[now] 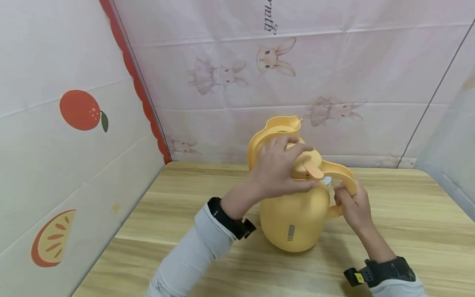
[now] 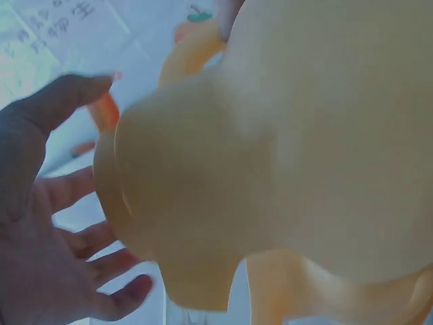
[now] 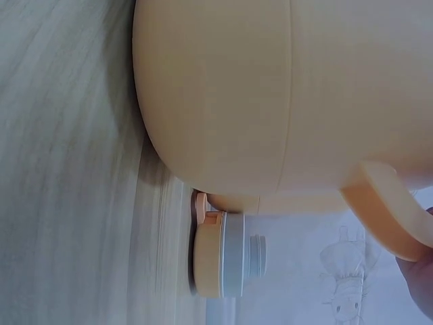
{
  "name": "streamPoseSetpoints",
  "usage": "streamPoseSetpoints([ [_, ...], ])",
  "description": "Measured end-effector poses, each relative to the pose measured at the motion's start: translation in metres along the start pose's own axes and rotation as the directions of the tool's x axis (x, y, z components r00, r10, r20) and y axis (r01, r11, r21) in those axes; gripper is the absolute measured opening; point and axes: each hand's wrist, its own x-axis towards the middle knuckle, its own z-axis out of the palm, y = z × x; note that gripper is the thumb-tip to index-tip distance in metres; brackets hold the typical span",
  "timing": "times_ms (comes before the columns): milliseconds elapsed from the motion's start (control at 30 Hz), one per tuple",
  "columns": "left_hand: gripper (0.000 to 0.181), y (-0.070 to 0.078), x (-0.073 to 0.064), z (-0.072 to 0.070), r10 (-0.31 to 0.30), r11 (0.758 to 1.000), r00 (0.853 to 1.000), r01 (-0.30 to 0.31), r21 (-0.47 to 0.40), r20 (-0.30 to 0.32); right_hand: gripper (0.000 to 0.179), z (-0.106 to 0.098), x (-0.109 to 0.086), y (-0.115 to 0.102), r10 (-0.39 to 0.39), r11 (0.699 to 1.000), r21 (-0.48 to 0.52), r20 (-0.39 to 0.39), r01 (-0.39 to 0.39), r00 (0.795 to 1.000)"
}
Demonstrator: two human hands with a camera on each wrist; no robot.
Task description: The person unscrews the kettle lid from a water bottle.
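Note:
A yellow thermos jug (image 1: pixel 293 218) stands on the wooden table, its lid (image 1: pixel 308 161) bearing an orange lever (image 1: pixel 313 169). My right hand (image 1: pixel 356 206) grips the jug's handle (image 1: pixel 341 173) at the right side. Around the lid, my left hand (image 1: pixel 276 169) has its fingers spread. In the left wrist view, the left fingertips reach behind the lid's edge while the thumb (image 2: pixel 71 95) stands apart from it. Behind is a second yellow jug (image 1: pixel 283 123), its spout and handle showing, the rest mostly hidden.
A loose yellow lid (image 3: pixel 210 261) with a grey stopper part (image 3: pixel 233 254) lies upside down on the table (image 1: pixel 200 181) behind the front jug. A wall covering with rabbit prints (image 1: pixel 274 57) rises at the back. Another covering with fruit prints (image 1: pixel 79 110) stands at the left.

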Motion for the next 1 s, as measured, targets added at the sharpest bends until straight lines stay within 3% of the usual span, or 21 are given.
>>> streamPoseSetpoints([
  [100,0.077,-0.006,0.005,-0.004,-0.083,0.996,0.983,0.086,-0.014,0.166,0.005,0.0,0.001,0.001,0.002,1.0,0.013,0.001,-0.002,1.0],
  [200,0.086,-0.011,0.008,-0.005,-0.129,0.989,0.958,0.142,-0.033,0.255,0.006,-0.001,0.002,0.001,0.005,1.0,0.027,0.003,-0.005,1.0],
  [367,0.09,-0.015,0.013,-0.006,-0.136,0.98,0.938,0.175,-0.099,0.319,0.006,-0.002,0.002,0.002,0.002,1.0,0.03,0.008,-0.003,1.0],
  [633,0.094,-0.018,0.026,-0.006,-0.095,0.956,0.902,0.201,-0.214,0.42,0.008,-0.002,0.002,0.002,-0.029,0.998,0.063,0.048,0.026,0.998],
  [867,0.091,-0.023,0.038,-0.008,-0.023,0.955,0.855,0.172,-0.24,0.518,0.008,-0.002,0.001,0.002,-0.045,0.997,0.058,0.052,0.042,0.998],
  [1000,0.084,-0.024,0.043,-0.011,-0.002,0.963,0.84,0.148,-0.226,0.542,0.008,-0.002,0.002,0.003,-0.044,0.998,0.05,0.051,0.042,0.998],
])
